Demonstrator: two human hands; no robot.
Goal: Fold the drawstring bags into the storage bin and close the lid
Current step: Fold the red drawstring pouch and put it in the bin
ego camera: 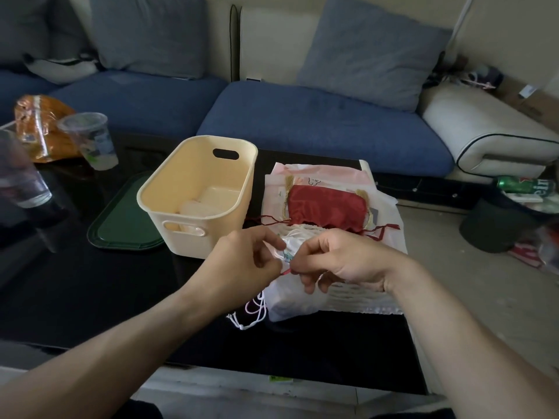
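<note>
A cream storage bin (169, 192) stands open on the black table, with a few pale folded items at its bottom. Its dark green lid (121, 222) lies flat to the left of it. To the right of the bin lies a pile of drawstring bags, with a red bag (325, 208) on top of white and pink ones. In front of the pile, my left hand (245, 261) and my right hand (335, 258) both pinch a small white drawstring bag (290, 300) and its red cord. White cords trail from the bag onto the table.
Two clear plastic cups (90, 140) and an orange snack bag (39, 122) stand at the table's left. A blue sofa with grey cushions runs behind the table. A black waste bin (496, 225) with a green can sits on the floor at the right.
</note>
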